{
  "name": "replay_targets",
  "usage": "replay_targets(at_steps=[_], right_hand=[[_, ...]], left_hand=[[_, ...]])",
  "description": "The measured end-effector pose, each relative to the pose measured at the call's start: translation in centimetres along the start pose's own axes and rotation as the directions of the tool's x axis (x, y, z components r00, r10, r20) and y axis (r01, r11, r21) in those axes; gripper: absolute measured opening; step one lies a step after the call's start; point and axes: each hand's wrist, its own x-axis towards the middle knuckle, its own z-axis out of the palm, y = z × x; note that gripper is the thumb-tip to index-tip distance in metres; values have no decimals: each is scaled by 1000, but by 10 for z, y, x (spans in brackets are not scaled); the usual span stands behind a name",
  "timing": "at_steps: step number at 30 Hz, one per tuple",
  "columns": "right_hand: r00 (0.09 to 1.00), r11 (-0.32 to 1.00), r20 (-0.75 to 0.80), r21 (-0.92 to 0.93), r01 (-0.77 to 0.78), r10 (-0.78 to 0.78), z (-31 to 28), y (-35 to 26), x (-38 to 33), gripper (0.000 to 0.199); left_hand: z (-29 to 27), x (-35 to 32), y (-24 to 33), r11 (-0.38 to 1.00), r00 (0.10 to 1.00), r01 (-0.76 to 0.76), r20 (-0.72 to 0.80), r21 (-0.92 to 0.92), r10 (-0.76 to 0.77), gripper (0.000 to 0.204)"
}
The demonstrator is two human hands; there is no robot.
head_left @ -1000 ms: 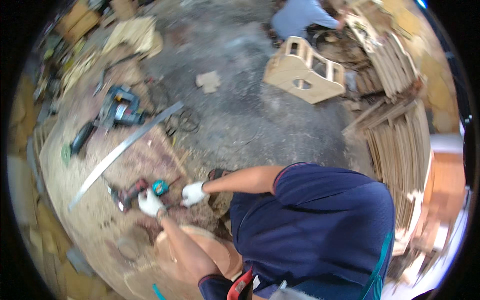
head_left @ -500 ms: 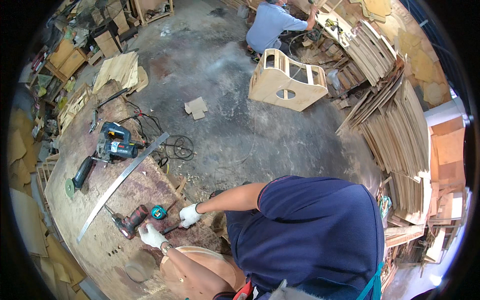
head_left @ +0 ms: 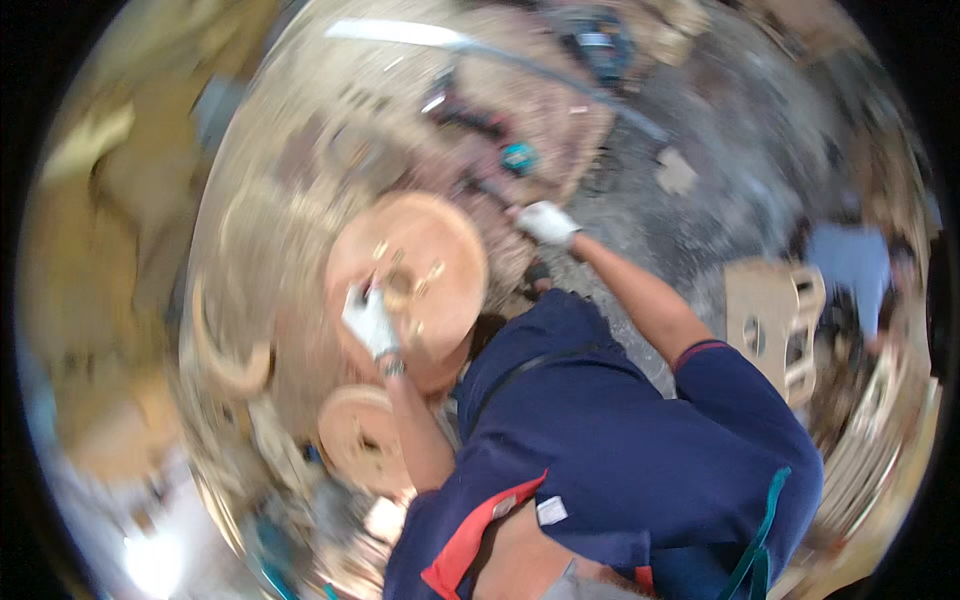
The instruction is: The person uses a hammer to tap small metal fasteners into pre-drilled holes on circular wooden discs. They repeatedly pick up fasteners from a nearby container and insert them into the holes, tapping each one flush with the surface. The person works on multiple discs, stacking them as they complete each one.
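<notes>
My left hand (head_left: 369, 320), in a white glove, is over a round wooden disc (head_left: 450, 240). Its fingers are pinched around something small and reddish, too smeared to name. Around the disc's middle hole stand several small pale pieces. My right hand (head_left: 547, 222), also gloved, is closed at the near end of a dark bar-shaped tool (head_left: 488, 188), whose kind the blur hides. Just beyond it sit a teal tape measure (head_left: 519, 158) and a dark red cordless drill (head_left: 468, 115).
A second wooden disc (head_left: 362, 437) lies nearer me, with a curved wooden piece (head_left: 232, 362) to its left. A long metal ruler (head_left: 540, 68) crosses the far workbench beside a blue power tool (head_left: 600, 45). At right, a person in a blue shirt (head_left: 848, 262) is near a wooden frame (head_left: 765, 325).
The view has swung round and blurred. My left hand has left the dark tool near the drill and come over the wooden disc. My right hand stays by the tool.
</notes>
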Motion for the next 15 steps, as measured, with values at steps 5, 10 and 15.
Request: replay_targets(at_steps=[5,10,15], right_hand=[[964,937,145,242,-251,221,17,13,3,59],[927,867,211,336,-367,311,14,8,2,52],[928,876,212,321,-361,305,13,5,10,53]], left_hand=[[-66,-35,-33,967,983,70,-183,243,-25,17],[-56,-46,-59,958,968,8,-243,286,65,10],[-36,-7,-69,716,942,-180,-92,674,323,18]])
